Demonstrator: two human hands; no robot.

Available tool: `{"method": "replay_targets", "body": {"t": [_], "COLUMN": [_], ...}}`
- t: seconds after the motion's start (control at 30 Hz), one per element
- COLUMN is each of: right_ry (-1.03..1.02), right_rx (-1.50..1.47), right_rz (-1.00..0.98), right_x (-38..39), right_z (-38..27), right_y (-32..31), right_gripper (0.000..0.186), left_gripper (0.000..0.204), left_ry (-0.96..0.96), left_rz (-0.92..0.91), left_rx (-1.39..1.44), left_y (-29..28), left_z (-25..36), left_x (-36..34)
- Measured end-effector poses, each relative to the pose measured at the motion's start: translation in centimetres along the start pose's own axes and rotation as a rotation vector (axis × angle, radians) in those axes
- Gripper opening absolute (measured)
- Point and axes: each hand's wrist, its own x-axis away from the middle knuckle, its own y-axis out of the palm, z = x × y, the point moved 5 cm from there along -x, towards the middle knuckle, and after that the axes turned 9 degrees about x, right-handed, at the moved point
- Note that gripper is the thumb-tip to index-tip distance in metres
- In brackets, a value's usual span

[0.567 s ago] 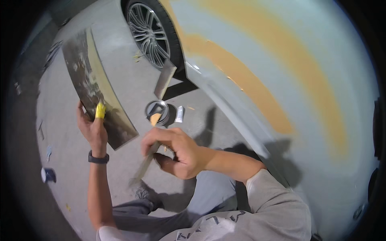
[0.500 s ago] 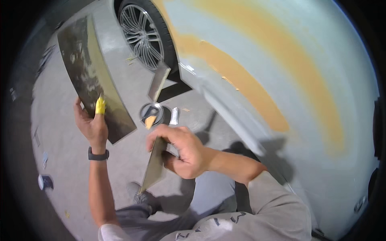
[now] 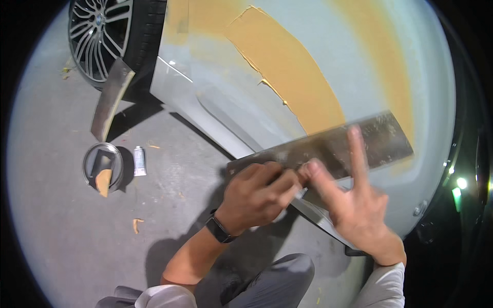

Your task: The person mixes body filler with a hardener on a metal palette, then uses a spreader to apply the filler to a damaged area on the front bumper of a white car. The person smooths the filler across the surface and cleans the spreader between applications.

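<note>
A long, dark metal filler spreader with pale smears lies slantwise against the pale car panel, over the lower end of an orange-tan filler strip. My left hand, with a dark watch at the wrist, is closed on the spreader's near edge. To its right, my right hand has its index finger stretched along the spreader's face and its thumb near the left fingertips; its other fingers are curled. The right hand is blurred. A small olive-coloured flat piece shows between the hands, mostly hidden.
A wheel stands at the upper left, with another flat blade leaning by it. A round tin holding a scraper with tan filler and a white tube are on the grey floor. A second sprayed band runs along the panel.
My view has turned right toward the panel. The long spreader went from upright over the floor at left to lying across the panel. Both hands are now together at it.
</note>
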Motion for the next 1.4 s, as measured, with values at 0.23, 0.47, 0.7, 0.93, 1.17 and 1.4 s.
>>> {"method": "replay_targets", "body": {"t": [0.23,0.47,0.7,0.93,1.17,1.4], "right_ry": [-0.065,-0.239,-0.262,-0.284,-0.264,-0.182], "right_rx": [0.376,0.525,0.549,0.518,0.471,0.409], "right_rz": [-0.095,0.167,0.151,0.141,0.127,0.100], "right_x": [-7.9,-16.5,-22.1,-22.7,-19.3,-16.3], "right_z": [5.0,4.8,4.3,5.6,6.5,6.9], "right_y": [-5.7,-5.8,-4.1,-3.1,-2.0,-2.3], "right_gripper": [0.063,0.059,0.061,0.055,0.051,0.049], "left_gripper": [0.047,0.076,0.077,0.078,0.076,0.082], "left_ry": [-0.276,-0.547,-0.578,-0.569,-0.590,-0.506], "left_rz": [0.293,0.517,0.587,0.557,0.558,0.517], "left_rx": [-0.089,-0.119,-0.203,-0.245,-0.226,-0.168], "left_y": [-0.7,-1.9,-1.9,-1.6,1.5,1.3], "left_z": [-1.5,-9.1,-13.6,-14.2,-12.2,-10.4], "left_x": [-3.1,-1.4,-3.0,-4.2,-3.4,-2.1]}}
